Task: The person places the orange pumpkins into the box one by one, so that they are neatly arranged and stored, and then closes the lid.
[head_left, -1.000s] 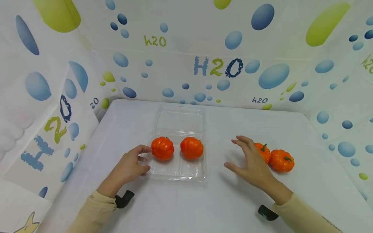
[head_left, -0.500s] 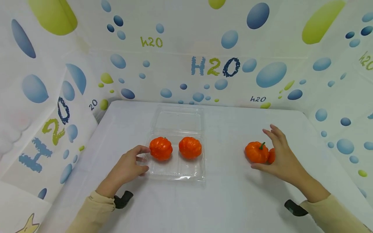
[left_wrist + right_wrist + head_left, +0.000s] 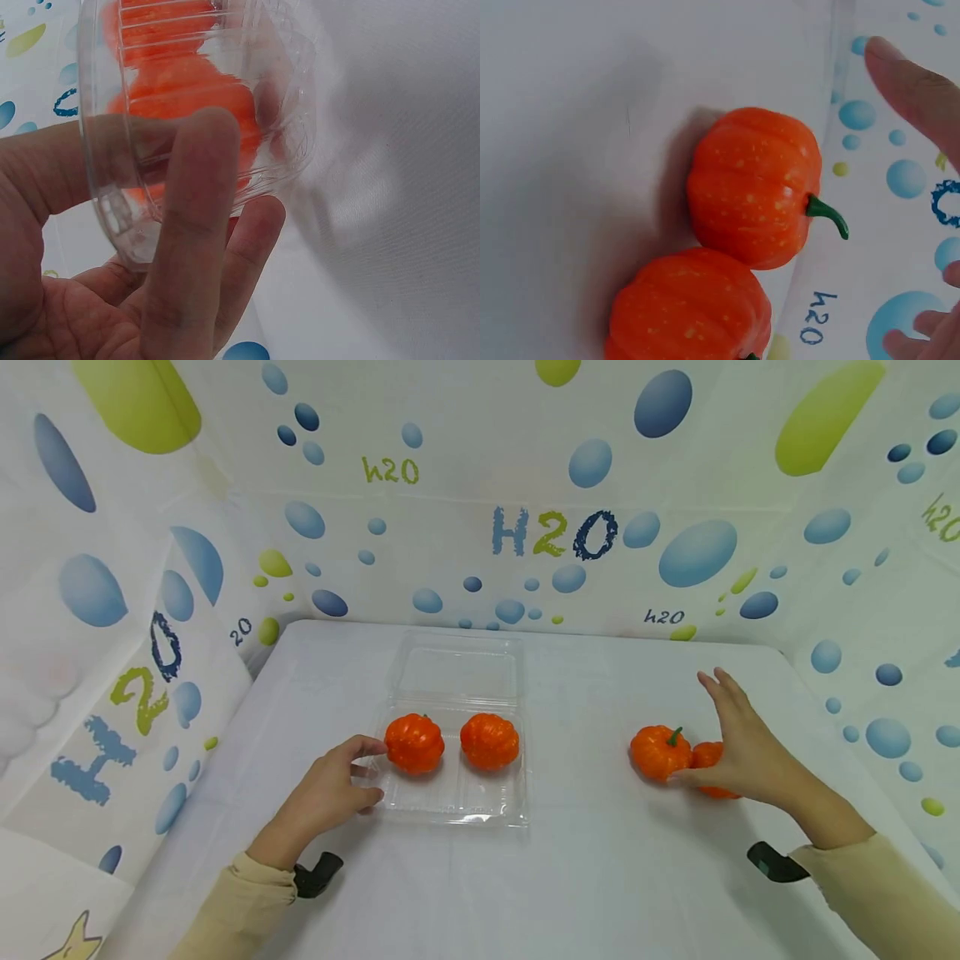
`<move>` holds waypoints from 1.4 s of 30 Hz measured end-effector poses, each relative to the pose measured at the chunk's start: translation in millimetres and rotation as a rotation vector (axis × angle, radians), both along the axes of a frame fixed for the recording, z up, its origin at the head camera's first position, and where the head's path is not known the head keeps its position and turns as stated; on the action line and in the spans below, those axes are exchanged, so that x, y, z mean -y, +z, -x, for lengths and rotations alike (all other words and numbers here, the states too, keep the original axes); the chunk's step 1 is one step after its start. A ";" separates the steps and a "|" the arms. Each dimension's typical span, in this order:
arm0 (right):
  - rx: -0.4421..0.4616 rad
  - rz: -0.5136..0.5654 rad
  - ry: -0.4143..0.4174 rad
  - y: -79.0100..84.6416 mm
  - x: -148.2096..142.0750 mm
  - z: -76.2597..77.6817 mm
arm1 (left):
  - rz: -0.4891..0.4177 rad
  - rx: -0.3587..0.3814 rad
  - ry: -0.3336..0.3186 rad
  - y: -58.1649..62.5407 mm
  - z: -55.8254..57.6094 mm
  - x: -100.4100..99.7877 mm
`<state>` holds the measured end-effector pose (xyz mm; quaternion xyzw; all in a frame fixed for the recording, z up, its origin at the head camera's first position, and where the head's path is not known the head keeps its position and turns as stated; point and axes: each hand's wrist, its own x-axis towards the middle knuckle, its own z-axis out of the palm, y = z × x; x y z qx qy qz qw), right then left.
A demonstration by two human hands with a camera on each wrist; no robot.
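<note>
A clear plastic clamshell box (image 3: 457,793) lies with its lid folded back and bears two small orange pumpkins, a left one (image 3: 414,744) and a right one (image 3: 490,742). My left hand (image 3: 324,792) holds the box's left edge; in the left wrist view one digit shows through the plastic while others lie outside. My right hand (image 3: 757,764) hovers with fingers and thumb spread beside two more pumpkins, holding nothing. Of these, the left pumpkin (image 3: 754,187) has a green stem; the right pumpkin (image 3: 690,307) sits against it, partly hidden by the hand in the head view.
All of this stands on a white-covered table (image 3: 570,877). A patterned backdrop (image 3: 450,543) with blue and green spots rises behind and at both sides. Dark devices (image 3: 776,862) hang under both wrists.
My right hand has moved rightward from beside the left loose pumpkin to over the right one, its fingers still spread. The left hand stays at the box; the head view has shifted slightly.
</note>
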<state>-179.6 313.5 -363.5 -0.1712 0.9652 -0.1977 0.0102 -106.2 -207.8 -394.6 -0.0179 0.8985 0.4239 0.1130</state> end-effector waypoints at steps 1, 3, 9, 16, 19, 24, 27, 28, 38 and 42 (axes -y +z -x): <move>0.023 -0.015 -0.001 -1.5 -0.7 1.7 | 0.001 -0.002 -0.001 -0.2 0.0 0.0; 0.066 -0.040 0.002 -5.8 -2.1 3.8 | 0.003 -0.001 0.000 -0.9 0.5 -0.2; 0.143 -0.081 0.027 -16.7 -1.1 4.0 | 0.012 0.005 0.002 -0.7 1.8 -1.7; 0.140 -0.087 0.054 -23.0 3.3 8.0 | 0.020 -0.002 0.002 0.7 2.2 -1.4; 0.138 -0.091 0.056 -27.0 4.4 9.2 | 0.014 0.000 0.001 0.4 2.5 -1.3; 0.120 -0.133 0.054 -31.9 7.7 8.9 | 0.011 0.000 0.002 0.0 2.3 -1.1; 0.103 -0.147 0.051 -33.7 10.5 7.9 | 0.013 -0.002 0.001 0.6 2.0 -1.0; 0.096 -0.148 0.050 -33.9 11.7 7.3 | 0.013 -0.002 0.000 1.0 1.8 -1.0; 0.080 -0.090 0.087 -36.0 27.5 -3.6 | 0.015 0.000 -0.002 2.8 0.4 -0.8; 0.139 0.023 0.132 -33.6 36.4 -9.3 | 0.017 0.010 0.013 1.8 0.3 -0.5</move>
